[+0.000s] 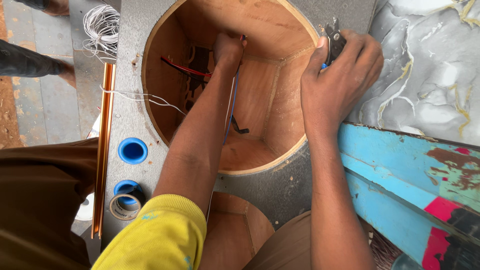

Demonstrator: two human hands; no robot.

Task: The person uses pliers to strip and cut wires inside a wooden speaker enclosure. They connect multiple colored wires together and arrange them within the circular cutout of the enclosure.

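My yellow knitted sleeve cuff (pixel 160 235) sits closest to me, and from it my left hand (pixel 228 50) reaches deep through the large round cutout into the grey-carpeted plywood speaker box (pixel 280 185). That hand is closed around thin red and blue wires (pixel 233 100) near the back panel. My right hand (pixel 340 75) rests on the box's rim, fingers wrapped tight on black pliers with blue handles (pixel 334 42). I judge I am at the wiring stage inside the cabinet. The next move calls for bringing the wire ends within the pliers' reach without snagging the white wire (pixel 145 97) draped over the edge.
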